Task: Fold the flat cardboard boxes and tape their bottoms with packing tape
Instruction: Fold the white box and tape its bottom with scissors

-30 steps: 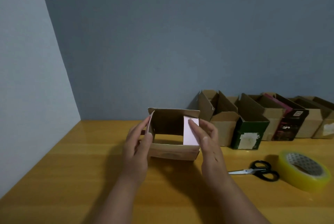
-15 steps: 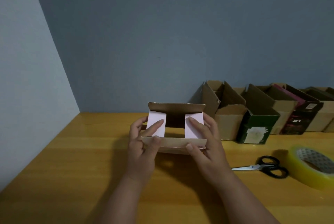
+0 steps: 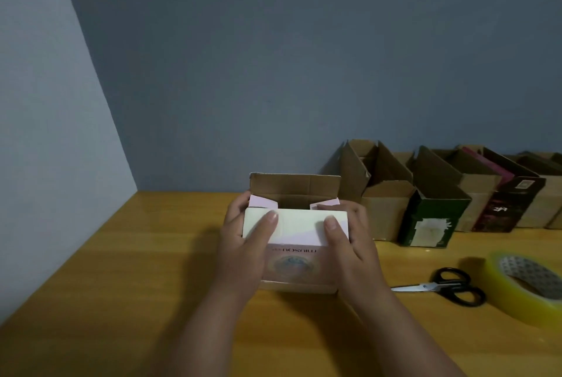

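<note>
A small pink-white cardboard box point(image 3: 296, 267) stands on the wooden table point(image 3: 121, 285) in front of me, its printed side facing me. The two short flaps are folded in, and the near long flap point(image 3: 299, 224) is folded down over them. The far brown flap point(image 3: 293, 186) still stands upright. My left hand point(image 3: 243, 242) grips the box's left side with its thumb pressing on the near flap. My right hand point(image 3: 352, 242) grips the right side the same way, thumb on the flap.
A row of folded open boxes point(image 3: 386, 203) lines the wall at the right, among them a dark green one point(image 3: 431, 218). Black-handled scissors point(image 3: 447, 287) and a yellowish roll of packing tape point(image 3: 529, 285) lie on the table to the right.
The short side flaps were pushed inward, then both thumbs folded the near long flap down over them. The view shifted slightly right and closer.
</note>
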